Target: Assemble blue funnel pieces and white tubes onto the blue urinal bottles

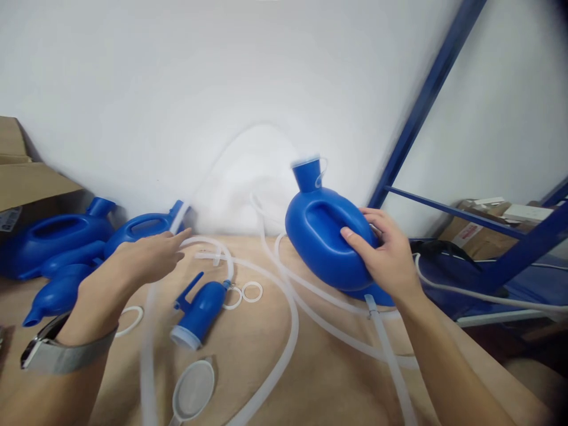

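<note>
My right hand (387, 253) grips a blue plastic jug (326, 234) by its recessed handle and holds it tilted above the table, neck and pale cap pointing up. My left hand (146, 257) reaches forward over the table with a clear flexible tube (148, 331) running under its fingers; motion blur hides whether the fingers close on it. A watch with a grey band sits on the left wrist. A small blue funnel-shaped part (199, 307) with a white rim lies on the table between my hands.
Several more blue jugs (66, 234) lie at the left by a cardboard box (26, 177). Clear tubing (284, 331) loops across the tan table, with white rings (251, 291) and a round clear lid (193, 390). A blue metal shelf frame (426, 100) stands right.
</note>
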